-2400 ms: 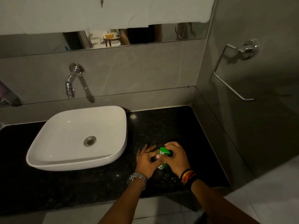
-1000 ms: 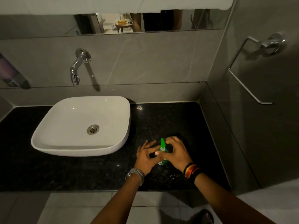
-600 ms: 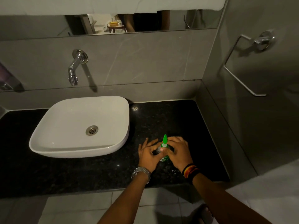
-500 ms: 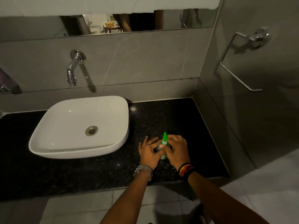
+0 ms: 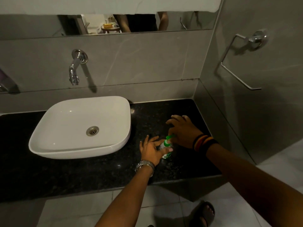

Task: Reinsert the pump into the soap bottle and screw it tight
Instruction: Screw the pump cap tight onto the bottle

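Note:
A small soap bottle (image 5: 166, 155) with a green label stands on the black granite counter (image 5: 98, 174), right of the basin. Its green pump (image 5: 168, 140) sits on the neck, nozzle pointing right. My left hand (image 5: 152, 149), a metal watch on the wrist, wraps the bottle's body with the thumb across its front. My right hand (image 5: 182, 130), with dark bands on the wrist, hovers over and behind the pump, fingers spread; its underside hides the nozzle tip, and I cannot tell whether it touches the pump.
A white vessel basin (image 5: 49, 145) sits on the counter's left half under a wall tap (image 5: 74, 69). The grey side wall with a chrome towel holder (image 5: 237, 66) closes the right. The counter's front edge lies just below my wrists.
My right hand has let go of the pump top and lifted back and right with fingers spread. The pump nozzle now points right instead of up. My left hand stays on the bottle.

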`<state>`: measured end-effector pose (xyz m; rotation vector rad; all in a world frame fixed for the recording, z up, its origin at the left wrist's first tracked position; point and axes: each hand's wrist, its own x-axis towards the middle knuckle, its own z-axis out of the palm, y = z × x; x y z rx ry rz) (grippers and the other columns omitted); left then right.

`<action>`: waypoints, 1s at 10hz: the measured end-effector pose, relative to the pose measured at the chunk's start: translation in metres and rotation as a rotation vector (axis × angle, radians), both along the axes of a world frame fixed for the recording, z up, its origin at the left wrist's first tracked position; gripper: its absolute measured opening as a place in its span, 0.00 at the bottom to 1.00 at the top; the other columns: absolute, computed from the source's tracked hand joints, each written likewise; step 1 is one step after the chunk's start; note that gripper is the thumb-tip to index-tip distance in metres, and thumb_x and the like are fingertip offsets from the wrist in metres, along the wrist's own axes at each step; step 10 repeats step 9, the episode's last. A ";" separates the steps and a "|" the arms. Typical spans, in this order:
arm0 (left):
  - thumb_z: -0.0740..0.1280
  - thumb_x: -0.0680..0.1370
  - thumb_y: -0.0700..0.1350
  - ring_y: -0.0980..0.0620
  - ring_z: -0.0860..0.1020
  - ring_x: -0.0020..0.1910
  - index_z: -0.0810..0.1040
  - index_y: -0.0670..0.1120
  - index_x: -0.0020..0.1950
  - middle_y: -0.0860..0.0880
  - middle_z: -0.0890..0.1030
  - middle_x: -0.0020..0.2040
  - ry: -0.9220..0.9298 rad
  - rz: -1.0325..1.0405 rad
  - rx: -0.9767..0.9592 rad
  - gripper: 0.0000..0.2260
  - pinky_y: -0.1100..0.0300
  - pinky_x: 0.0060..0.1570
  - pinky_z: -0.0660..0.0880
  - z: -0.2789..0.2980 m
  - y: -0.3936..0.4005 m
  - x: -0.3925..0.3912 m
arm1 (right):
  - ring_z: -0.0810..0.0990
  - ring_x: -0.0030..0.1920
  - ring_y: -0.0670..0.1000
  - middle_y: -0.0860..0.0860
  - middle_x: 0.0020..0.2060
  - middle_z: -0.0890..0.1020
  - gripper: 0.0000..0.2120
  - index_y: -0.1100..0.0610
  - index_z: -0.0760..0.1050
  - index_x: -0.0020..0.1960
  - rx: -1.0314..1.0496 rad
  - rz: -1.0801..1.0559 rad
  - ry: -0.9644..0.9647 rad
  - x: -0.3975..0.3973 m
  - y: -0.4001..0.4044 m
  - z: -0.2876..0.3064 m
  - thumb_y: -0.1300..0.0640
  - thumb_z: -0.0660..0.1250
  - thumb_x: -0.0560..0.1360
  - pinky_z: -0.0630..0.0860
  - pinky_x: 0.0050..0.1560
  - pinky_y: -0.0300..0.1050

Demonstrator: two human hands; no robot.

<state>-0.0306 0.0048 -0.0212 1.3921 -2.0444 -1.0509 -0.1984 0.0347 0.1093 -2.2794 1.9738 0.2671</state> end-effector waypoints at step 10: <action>0.70 0.56 0.77 0.51 0.52 0.80 0.63 0.67 0.74 0.56 0.62 0.79 -0.198 -0.098 -0.081 0.48 0.42 0.78 0.40 0.033 -0.019 0.025 | 0.84 0.50 0.62 0.65 0.47 0.85 0.16 0.73 0.81 0.53 -0.011 -0.684 -1.246 -0.029 0.031 0.029 0.58 0.72 0.77 0.77 0.61 0.64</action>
